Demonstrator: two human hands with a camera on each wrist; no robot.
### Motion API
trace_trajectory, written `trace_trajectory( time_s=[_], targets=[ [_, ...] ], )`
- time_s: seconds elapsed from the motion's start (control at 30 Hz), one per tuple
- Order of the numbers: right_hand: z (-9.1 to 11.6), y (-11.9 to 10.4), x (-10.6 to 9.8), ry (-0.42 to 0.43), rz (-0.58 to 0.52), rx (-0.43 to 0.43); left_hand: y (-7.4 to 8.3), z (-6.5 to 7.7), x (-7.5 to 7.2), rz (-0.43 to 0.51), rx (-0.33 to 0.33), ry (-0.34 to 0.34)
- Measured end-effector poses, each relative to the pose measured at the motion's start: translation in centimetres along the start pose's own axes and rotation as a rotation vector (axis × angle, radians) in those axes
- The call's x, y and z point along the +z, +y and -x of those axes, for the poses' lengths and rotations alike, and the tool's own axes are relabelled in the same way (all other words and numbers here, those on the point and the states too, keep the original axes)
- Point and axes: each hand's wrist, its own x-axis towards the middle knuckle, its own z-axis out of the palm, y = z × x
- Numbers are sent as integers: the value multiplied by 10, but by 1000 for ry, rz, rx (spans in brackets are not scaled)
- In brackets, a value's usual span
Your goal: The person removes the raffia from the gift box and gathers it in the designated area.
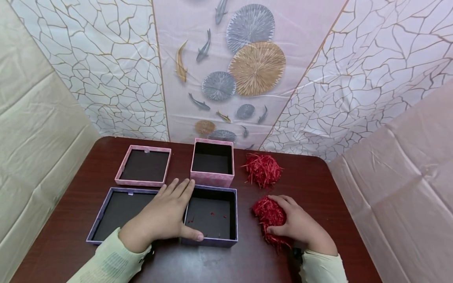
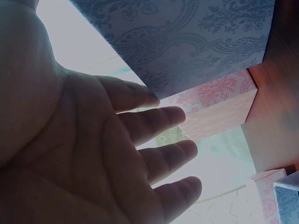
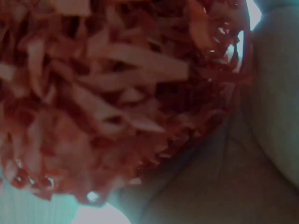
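Note:
My right hand point(image 1: 301, 226) grips a clump of red shredded paper point(image 1: 269, 216) at the right of the table, thumb on the near side and fingers over the far side. The same shreds point(image 3: 103, 93) fill much of the right wrist view, pressed against the palm. My left hand point(image 1: 162, 218) lies with straight fingers along the left rim of a purple-edged box point(image 1: 230, 243), its thumb over the front corner. Black inside, that box holds a few loose red scraps. In the left wrist view, fingertips meet the patterned box wall point(image 2: 201, 46).
A pink box point(image 1: 212, 180) stands behind the purple one. To the left lie a pink lid point(image 1: 139, 183) and a purple-edged lid point(image 1: 102, 220), partly under my left forearm in view. A second red paper pile point(image 1: 263, 169) sits at the back right, near the patterned wall point(image 1: 219, 110).

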Motion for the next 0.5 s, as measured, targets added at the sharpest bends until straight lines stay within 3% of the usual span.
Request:
trace_trajectory(
  time_s=[0.2, 0.5],
  targets=[
    [0, -3, 1, -34, -2, 13, -1, 0, 0, 15, 0, -10],
    [4, -6, -2, -14, 10, 11, -5, 0, 2, 43, 21, 1]
  ],
)
